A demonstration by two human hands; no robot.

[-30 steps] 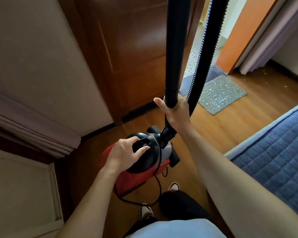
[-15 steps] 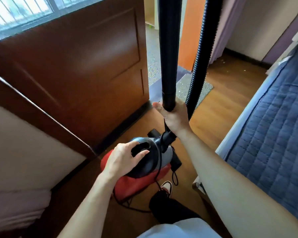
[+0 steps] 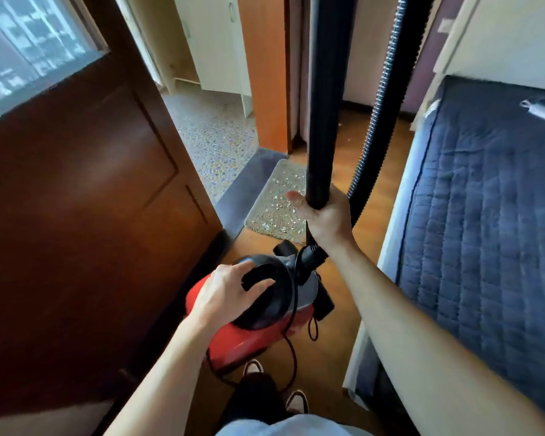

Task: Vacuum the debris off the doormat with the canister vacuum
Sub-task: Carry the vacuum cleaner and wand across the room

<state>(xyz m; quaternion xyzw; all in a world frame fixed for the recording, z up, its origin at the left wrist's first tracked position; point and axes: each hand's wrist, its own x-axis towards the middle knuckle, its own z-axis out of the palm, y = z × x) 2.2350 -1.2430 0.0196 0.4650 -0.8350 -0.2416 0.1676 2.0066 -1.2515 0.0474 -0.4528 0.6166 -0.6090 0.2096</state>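
Note:
A red canister vacuum (image 3: 249, 338) with a black domed top sits low in front of me, above the wooden floor. My left hand (image 3: 230, 294) grips the black handle on its top. My right hand (image 3: 323, 215) is closed around the black wand (image 3: 324, 99), which stands upright and runs out of the top of the view. The ribbed black hose (image 3: 381, 111) rises beside the wand. The grey doormat (image 3: 280, 202), strewn with pale debris, lies just beyond the vacuum by the open doorway; the wand and my right hand hide part of it.
A dark wooden door (image 3: 85, 231) with a glass pane stands open on the left. A bed with a blue quilt (image 3: 485, 215) fills the right side. My shoes (image 3: 296, 401) are below the vacuum, with its cord (image 3: 293, 350) looping near them. Speckled floor (image 3: 214, 136) lies beyond the doorway.
My view has swung right and moved toward the doorway, so the doormat is now closer, right behind the vacuum. Both hands keep the same grips.

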